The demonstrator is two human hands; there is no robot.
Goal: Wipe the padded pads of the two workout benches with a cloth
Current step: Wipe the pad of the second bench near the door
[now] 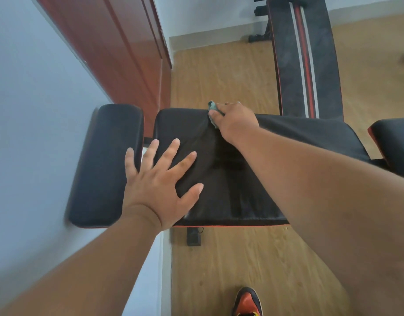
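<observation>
The wiping of the first bench is under way: the right hand [234, 120] presses a small crumpled teal cloth [213, 110] against the far edge of the wide black seat pad [260, 179], its fingers curled over the cloth so that only a tuft shows past the fingertips on the left side of the hand. The left hand [160, 181] lies flat with fingers spread and straight on the near left part of the same pad, holding nothing — it looks to be steadying the bench.

A darker, glossier band runs across the middle of the pad, which reads as a damp, already wiped patch, though the blur makes that uncertain. A narrower black pad [105, 165] sits just beside the seat on the left, close to the wall, and another pad end [392, 142] shows at the right edge.

As I judge it, the next move calls for drawing the cloth along the far edge and back toward the near side in overlapping strokes, then over the side pads.

The second bench [303, 62], with its red and white stripes, stands beyond on the wooden floor [219, 71], well apart from both hands and not yet reached. An orange shoe [247, 302] shows at the near edge.
</observation>
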